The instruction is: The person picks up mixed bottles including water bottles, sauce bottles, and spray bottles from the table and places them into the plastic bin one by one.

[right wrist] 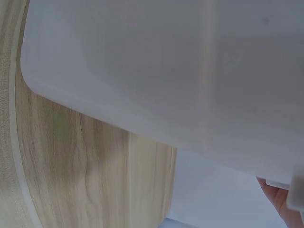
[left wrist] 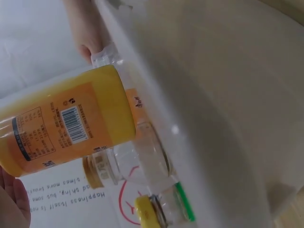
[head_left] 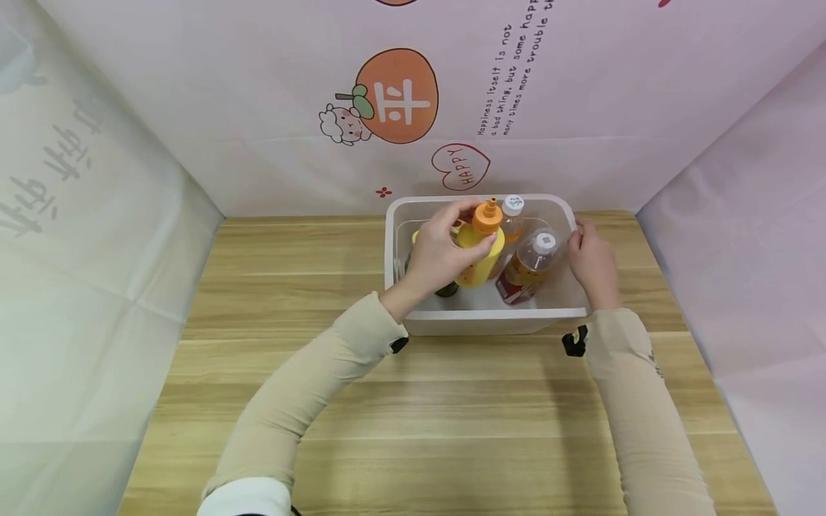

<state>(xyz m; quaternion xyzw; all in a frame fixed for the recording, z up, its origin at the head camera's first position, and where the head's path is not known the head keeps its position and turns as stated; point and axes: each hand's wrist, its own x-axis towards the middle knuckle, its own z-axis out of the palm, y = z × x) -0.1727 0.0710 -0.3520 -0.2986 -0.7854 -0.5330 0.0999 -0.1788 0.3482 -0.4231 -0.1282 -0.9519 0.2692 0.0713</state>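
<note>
My left hand (head_left: 435, 251) grips a yellow squeeze bottle (head_left: 476, 261) with an orange nozzle cap, thumb and fingers around its upper part. The left wrist view shows the bottle's orange label with a barcode (left wrist: 73, 124). It is over the white plastic bin (head_left: 497, 314); whether its base touches the bin floor I cannot tell. My right hand (head_left: 594, 261) holds the bin's right rim, partly visible in the right wrist view. Inside the bin, right of the squeeze bottle, are two clear bottles with white caps, one upright (head_left: 513, 222) and one labelled (head_left: 532, 261).
A glass jar with a gold lid (left wrist: 137, 164) and a yellow-lidded jar (left wrist: 168, 204) are also in the bin, partly behind my left hand in the head view. The bin stands on a wooden table (head_left: 452, 416) against a printed white cloth wall (head_left: 271, 107).
</note>
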